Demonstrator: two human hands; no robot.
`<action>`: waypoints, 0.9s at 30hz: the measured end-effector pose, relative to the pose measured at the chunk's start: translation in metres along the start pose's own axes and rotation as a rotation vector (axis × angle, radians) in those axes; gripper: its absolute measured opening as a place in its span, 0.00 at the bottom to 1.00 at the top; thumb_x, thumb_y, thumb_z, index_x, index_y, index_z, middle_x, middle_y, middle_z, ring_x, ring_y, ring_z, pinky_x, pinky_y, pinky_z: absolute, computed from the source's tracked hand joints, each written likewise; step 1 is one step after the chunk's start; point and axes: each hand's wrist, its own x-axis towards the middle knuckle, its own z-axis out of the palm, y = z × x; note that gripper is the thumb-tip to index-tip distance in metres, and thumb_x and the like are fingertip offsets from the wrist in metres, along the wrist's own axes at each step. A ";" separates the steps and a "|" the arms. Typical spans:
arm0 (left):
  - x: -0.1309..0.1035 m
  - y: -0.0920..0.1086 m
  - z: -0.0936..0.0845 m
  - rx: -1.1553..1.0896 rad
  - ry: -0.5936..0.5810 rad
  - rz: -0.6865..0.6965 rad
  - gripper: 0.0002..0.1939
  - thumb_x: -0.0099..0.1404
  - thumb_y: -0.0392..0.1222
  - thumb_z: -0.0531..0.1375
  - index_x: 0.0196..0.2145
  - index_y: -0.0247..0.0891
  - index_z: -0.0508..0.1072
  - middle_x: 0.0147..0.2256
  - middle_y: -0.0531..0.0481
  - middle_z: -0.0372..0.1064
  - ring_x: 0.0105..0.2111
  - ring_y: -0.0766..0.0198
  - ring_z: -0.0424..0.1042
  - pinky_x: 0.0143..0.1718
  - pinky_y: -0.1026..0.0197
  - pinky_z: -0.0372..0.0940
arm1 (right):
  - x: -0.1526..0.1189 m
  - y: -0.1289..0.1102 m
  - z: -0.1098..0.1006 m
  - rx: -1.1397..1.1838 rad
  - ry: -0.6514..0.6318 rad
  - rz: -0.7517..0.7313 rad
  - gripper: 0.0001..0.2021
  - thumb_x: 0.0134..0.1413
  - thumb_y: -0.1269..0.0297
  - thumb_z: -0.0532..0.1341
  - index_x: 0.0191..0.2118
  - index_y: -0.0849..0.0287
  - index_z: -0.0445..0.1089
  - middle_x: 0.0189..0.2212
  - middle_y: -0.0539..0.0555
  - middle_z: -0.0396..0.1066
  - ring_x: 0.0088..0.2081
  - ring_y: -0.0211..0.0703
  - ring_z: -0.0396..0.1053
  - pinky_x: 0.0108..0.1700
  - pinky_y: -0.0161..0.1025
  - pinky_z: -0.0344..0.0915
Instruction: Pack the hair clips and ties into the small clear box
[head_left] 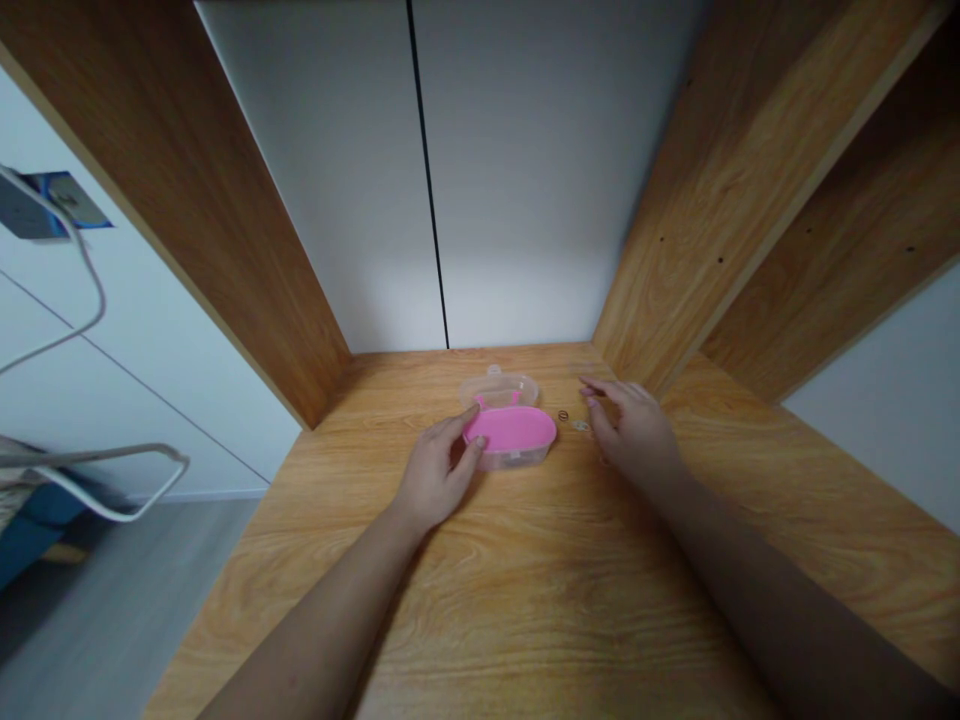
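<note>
A small oval plastic case (514,459) stands on the wooden desktop, its clear lid (517,384) tipped open toward the back. A flat pink oval piece (519,428) covers the top of its base. My left hand (439,465) grips the case's left end, thumb at the front and fingers behind. To the right of the case lie a small dark ring-like item (563,415) and a small pale item (580,426). My right hand (634,425) hovers just beyond them with fingers stretched out and thumb apart; I see nothing held in it.
Wooden side panels (247,220) rise left and right of the desktop, with a white back panel (517,180) behind. At the far left, a white cable (94,290) hangs from a wall socket (79,200). A grey floor (187,550) shows below.
</note>
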 end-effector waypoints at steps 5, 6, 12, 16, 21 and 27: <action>0.000 -0.001 0.000 -0.026 0.000 0.003 0.23 0.73 0.48 0.55 0.61 0.39 0.69 0.58 0.41 0.71 0.56 0.53 0.72 0.60 0.48 0.66 | -0.001 0.013 0.004 -0.271 -0.222 0.192 0.12 0.60 0.61 0.59 0.40 0.56 0.80 0.42 0.59 0.78 0.46 0.58 0.72 0.49 0.54 0.67; 0.000 -0.001 -0.001 -0.028 -0.002 0.001 0.23 0.73 0.48 0.55 0.61 0.39 0.69 0.58 0.41 0.71 0.56 0.53 0.72 0.60 0.48 0.65 | -0.002 0.013 0.005 -0.287 -0.248 0.208 0.12 0.59 0.59 0.60 0.38 0.55 0.80 0.41 0.59 0.78 0.46 0.58 0.71 0.48 0.54 0.67; 0.000 -0.002 0.000 -0.039 -0.007 0.009 0.22 0.73 0.48 0.56 0.60 0.39 0.69 0.58 0.41 0.71 0.56 0.53 0.72 0.60 0.48 0.66 | -0.004 0.010 0.010 -0.251 -0.293 0.198 0.10 0.59 0.59 0.60 0.35 0.53 0.79 0.39 0.57 0.77 0.46 0.56 0.71 0.48 0.51 0.66; 0.000 -0.002 0.000 -0.035 -0.001 0.010 0.22 0.73 0.48 0.56 0.60 0.38 0.69 0.57 0.41 0.72 0.56 0.53 0.72 0.60 0.49 0.66 | -0.004 0.014 0.012 -0.213 -0.276 0.188 0.08 0.57 0.61 0.61 0.35 0.55 0.78 0.38 0.56 0.78 0.45 0.53 0.72 0.48 0.48 0.66; 0.000 -0.001 -0.001 -0.033 -0.006 0.004 0.22 0.72 0.48 0.56 0.60 0.39 0.70 0.58 0.42 0.71 0.56 0.53 0.72 0.60 0.48 0.66 | -0.003 0.016 0.011 -0.188 -0.260 0.201 0.08 0.57 0.63 0.60 0.33 0.55 0.77 0.37 0.56 0.78 0.43 0.52 0.73 0.47 0.47 0.67; 0.000 -0.001 -0.001 -0.036 -0.010 0.005 0.22 0.72 0.48 0.56 0.60 0.39 0.70 0.58 0.41 0.71 0.56 0.53 0.72 0.60 0.48 0.66 | -0.002 0.017 0.010 -0.145 -0.215 0.210 0.09 0.56 0.62 0.60 0.34 0.56 0.77 0.38 0.56 0.78 0.43 0.53 0.73 0.48 0.48 0.67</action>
